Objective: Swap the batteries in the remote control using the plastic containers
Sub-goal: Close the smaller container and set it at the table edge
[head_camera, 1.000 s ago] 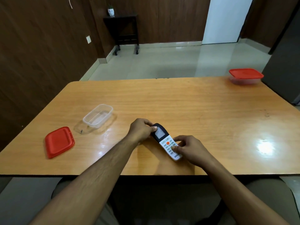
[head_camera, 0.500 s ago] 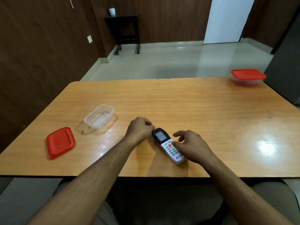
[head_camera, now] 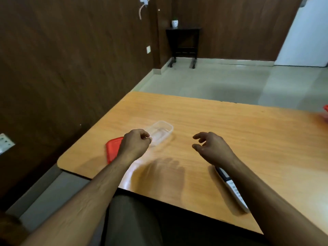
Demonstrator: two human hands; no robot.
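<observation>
The white remote [head_camera: 232, 189] with a dark screen end lies face up near the front edge of the wooden table [head_camera: 248, 132], partly under my right forearm. My right hand [head_camera: 212, 148] hovers above the table with its fingers spread and holds nothing. My left hand [head_camera: 135, 144] is curled into a fist at the near end of the open clear plastic container [head_camera: 162, 133]; I cannot see anything inside the fist. The container's red lid [head_camera: 113, 150] lies flat just left of that hand, partly hidden by the wrist.
A second container with a red lid [head_camera: 325, 112] shows at the far right edge of the view. The table's left corner and front edge are close to my arms. A dark side table [head_camera: 182, 45] stands by the far wall.
Both hands have left the remote, which stays on the table. My left fist moved to the clear container, my right hand lifted open, and my view swung left.
</observation>
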